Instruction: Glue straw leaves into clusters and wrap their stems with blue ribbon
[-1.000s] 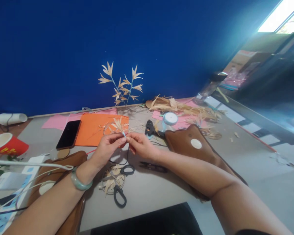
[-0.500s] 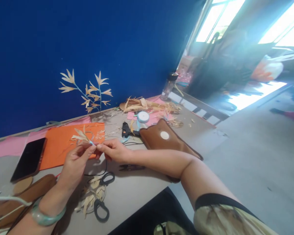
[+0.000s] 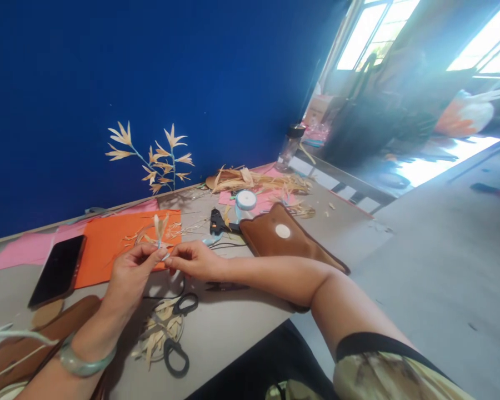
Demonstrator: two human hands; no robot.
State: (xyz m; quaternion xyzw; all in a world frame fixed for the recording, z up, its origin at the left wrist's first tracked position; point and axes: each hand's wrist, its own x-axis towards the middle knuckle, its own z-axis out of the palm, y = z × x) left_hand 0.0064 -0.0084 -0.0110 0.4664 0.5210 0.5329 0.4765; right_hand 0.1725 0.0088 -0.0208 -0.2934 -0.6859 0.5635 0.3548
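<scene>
My left hand (image 3: pixel 129 273) pinches the base of a small dried-husk flower (image 3: pixel 160 224) between thumb and fingertips. Its pale petals point upward over an orange sheet (image 3: pixel 102 244). Close beside it, my right hand (image 3: pixel 196 261) has thumb and forefinger closed on a short light-blue strip (image 3: pixel 165 256) at the flower's stem. Black-handled scissors (image 3: pixel 176 360) lie below the hands among cut husk pieces (image 3: pixel 154 333). A roll of light-blue tape (image 3: pixel 246 200) and a black glue gun (image 3: pixel 219 222) sit beyond my right hand. Against the wall stands a branch of similar flowers (image 3: pixel 166 165).
A black phone (image 3: pixel 58 269) rests at the left on the orange sheet's edge. To the right lies a brown cushion-like pouch (image 3: pixel 291 236). Dried husks (image 3: pixel 258 180) and a clear bottle (image 3: pixel 289 147) are at the back. A blue wall (image 3: pixel 150 66) bounds the table.
The flower has turned from leaning left to standing upright in my left fingers. The blue strip now shows between both hands. The whole view has shifted slightly.
</scene>
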